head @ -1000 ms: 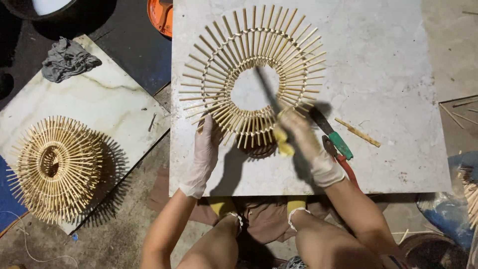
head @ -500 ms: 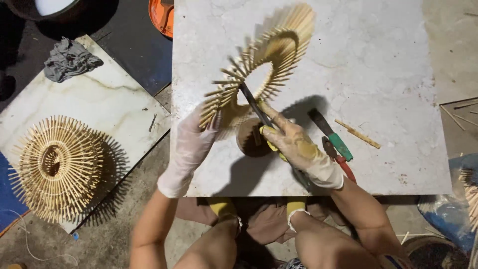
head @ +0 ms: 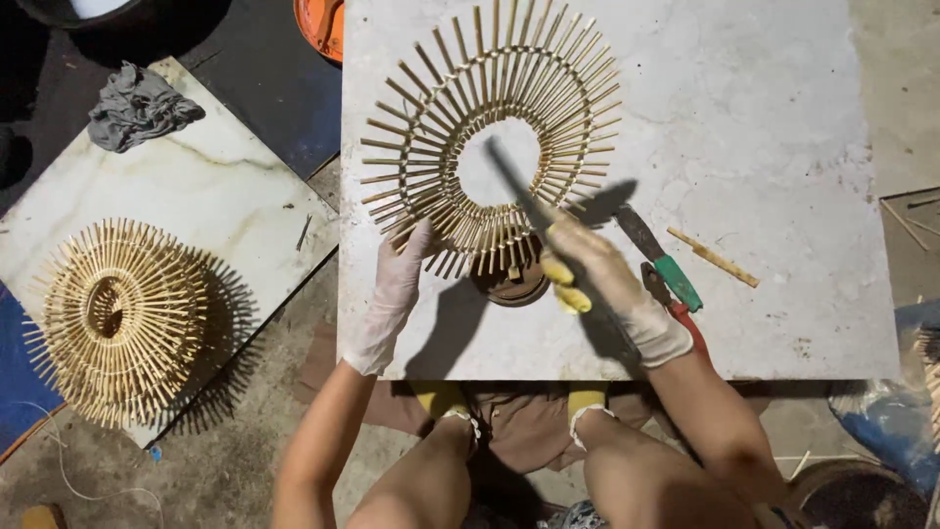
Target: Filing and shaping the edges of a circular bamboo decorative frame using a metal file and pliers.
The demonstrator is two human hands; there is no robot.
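Head view:
- Round pale bamboo frame of radiating slats with an open centre [head: 490, 147]: lies on the white stone slab tabletop [head: 764, 127], toward its upper left part.
- Left hand [head: 399, 284], in a thin white glove: fingertips touch the frame's lower left edge; grip loosely closed on the slat ends.
- Right hand [head: 602, 279], in a white glove: grip closed around the yellow handle of a dark-bladed brush or knife [head: 519, 196]; the blade reaches up across the frame's open centre.
- Small round brown pot [head: 509, 279]: stands on the tabletop just under the frame's lower edge, between the two hands.
- Green-handled flat tool [head: 661, 257]: lies on the tabletop just right of the right hand.
- Loose bamboo slat [head: 713, 258]: lies on the tabletop, near the green-handled tool, to its right.
- Second bamboo slat piece, domed and round [head: 113, 318]: rests on a marbled white tile [head: 215, 186] at the left, well apart from the hands.
- Crumpled grey rag [head: 137, 106]: on the tile's upper corner.
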